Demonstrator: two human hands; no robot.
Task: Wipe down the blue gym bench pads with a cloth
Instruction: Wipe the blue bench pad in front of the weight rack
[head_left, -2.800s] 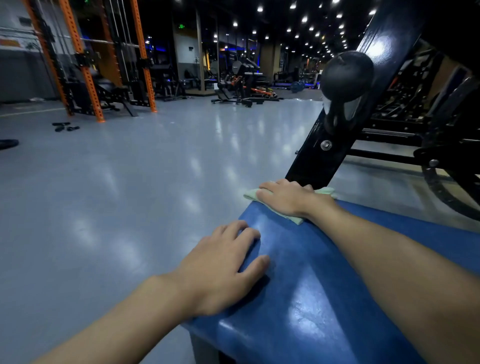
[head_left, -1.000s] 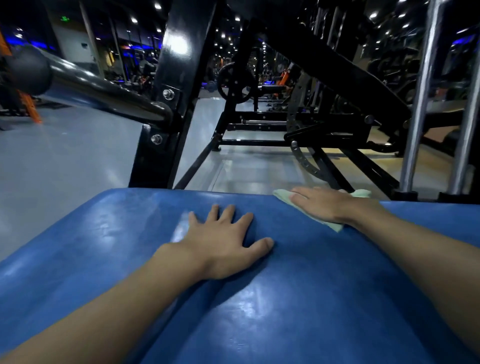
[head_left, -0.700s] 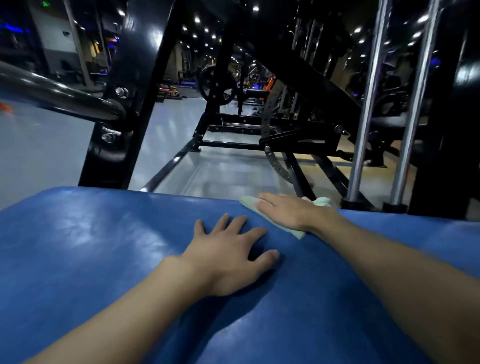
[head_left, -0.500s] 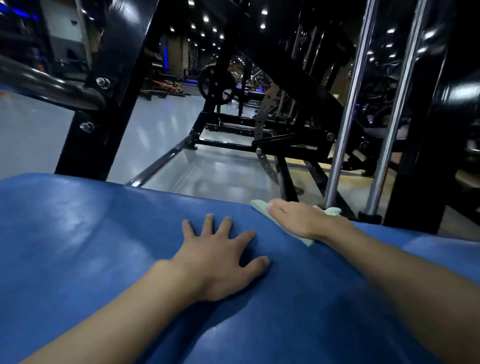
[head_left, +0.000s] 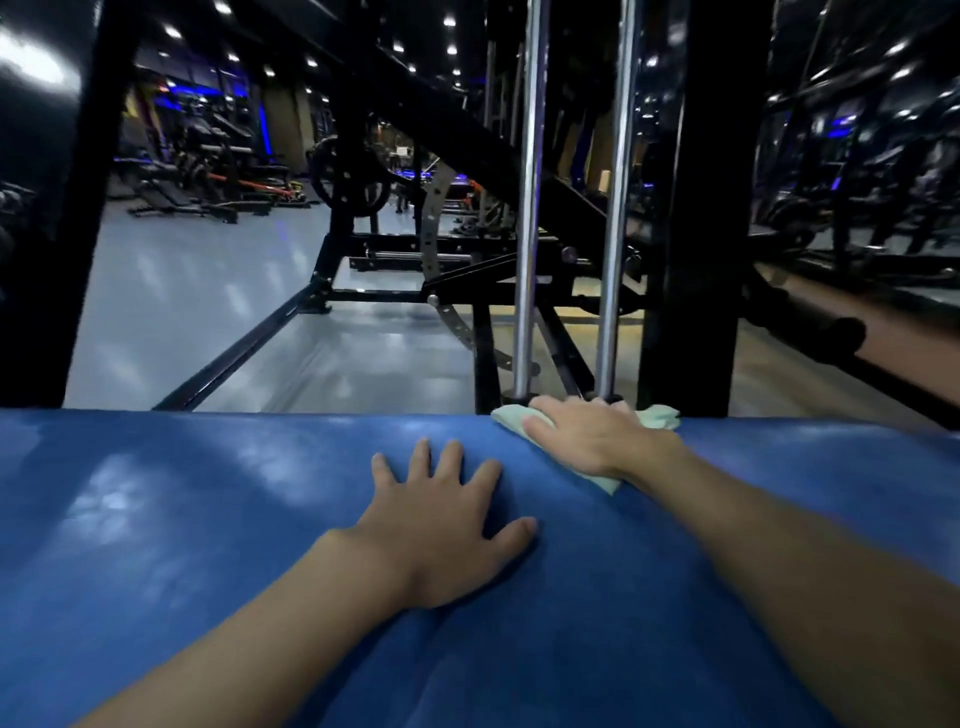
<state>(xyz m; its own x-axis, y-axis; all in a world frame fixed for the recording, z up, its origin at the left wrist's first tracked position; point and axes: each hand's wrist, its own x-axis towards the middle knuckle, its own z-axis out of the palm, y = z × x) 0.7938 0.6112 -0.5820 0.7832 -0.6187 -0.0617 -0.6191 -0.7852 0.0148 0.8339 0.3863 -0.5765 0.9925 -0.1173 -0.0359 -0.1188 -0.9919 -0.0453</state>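
Note:
The blue bench pad (head_left: 182, 519) fills the lower half of the head view. A pale green cloth (head_left: 660, 415) lies at the pad's far edge. My right hand (head_left: 587, 436) presses flat on the cloth, fingers straight and pointing left, hiding most of it. My left hand (head_left: 441, 525) rests flat on the bare pad near the middle, fingers spread, a short way in front of and left of the right hand.
Two chrome guide rods (head_left: 527, 208) and a thick black upright post (head_left: 696, 208) rise just beyond the pad's far edge, close behind my right hand. A black machine frame (head_left: 260, 343) crosses the grey floor (head_left: 171, 301). Another black post (head_left: 47, 208) stands at far left.
My right hand has slid the cloth to the right along the pad's far edge, from the left end to near the guide rods. My left hand followed to the right, still flat on the pad.

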